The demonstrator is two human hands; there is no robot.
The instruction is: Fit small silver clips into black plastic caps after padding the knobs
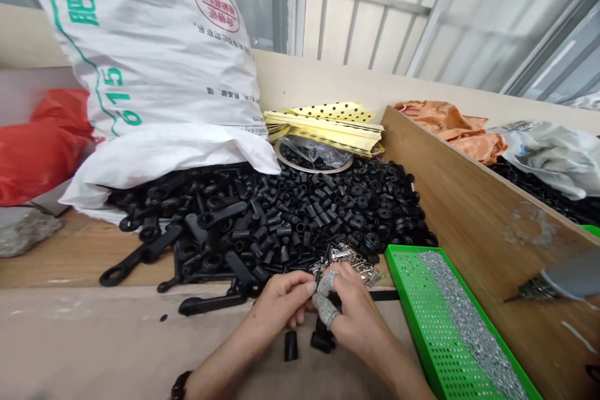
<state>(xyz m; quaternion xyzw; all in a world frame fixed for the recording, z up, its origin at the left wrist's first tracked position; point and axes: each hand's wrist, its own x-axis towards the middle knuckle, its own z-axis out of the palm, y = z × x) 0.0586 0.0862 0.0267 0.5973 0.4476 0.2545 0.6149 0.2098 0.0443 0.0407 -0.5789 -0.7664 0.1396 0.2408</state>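
Both hands are bunched together at the near edge of the tabletop (56,337), left hand (281,303) and right hand (354,319) pinching a small black part (323,339) between them, mostly hidden by fingers. A loose black sleeve (291,345) lies just beside them. Right behind sits a heap of metal clips (349,259), then a big pile of black plastic pieces (281,212) spilling from a white sack (140,62). A green perforated tray (422,300) sits toward the right edge, against a wooden divider (469,212).

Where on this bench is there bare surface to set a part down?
Free: the pale strip left of the left hand, below the long black arms. Crowded: the black parts pile, metal clips and green tray.
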